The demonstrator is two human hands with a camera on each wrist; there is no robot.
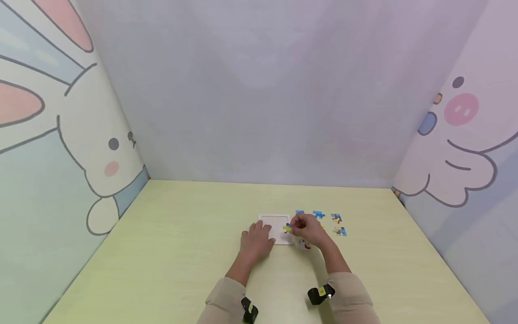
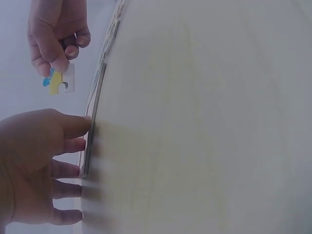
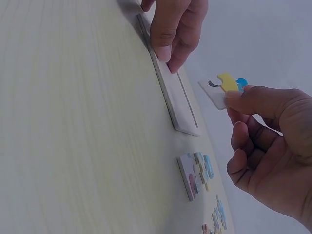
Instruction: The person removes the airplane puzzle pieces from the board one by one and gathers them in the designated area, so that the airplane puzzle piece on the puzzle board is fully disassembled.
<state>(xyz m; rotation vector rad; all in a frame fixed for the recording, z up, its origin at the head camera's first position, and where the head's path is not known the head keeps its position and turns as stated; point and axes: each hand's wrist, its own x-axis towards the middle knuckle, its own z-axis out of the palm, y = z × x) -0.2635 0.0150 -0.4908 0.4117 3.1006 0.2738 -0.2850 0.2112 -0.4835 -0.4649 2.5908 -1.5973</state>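
Observation:
A white puzzle tray (image 1: 281, 237) lies flat on the table. My left hand (image 1: 257, 240) rests on its left side with fingers spread; in the left wrist view, the left hand (image 2: 34, 165) has its thumb and some fingertips at the tray's edge (image 2: 95, 122). Between thumb and forefinger, my right hand (image 1: 309, 227) pinches a jigsaw piece (image 1: 287, 228) above the tray's right side. Yellow, blue and white show on that jigsaw piece (image 3: 219, 92) in the right wrist view, where it is raised clear of the tray (image 3: 170, 92).
Several loose jigsaw pieces lie right of the tray, among them a blue piece (image 1: 318, 214), a corner piece (image 1: 341, 231) and a near piece (image 1: 305, 245). Others are partly behind the right hand. Walls with cartoon animals enclose the pale wooden table (image 1: 182, 243).

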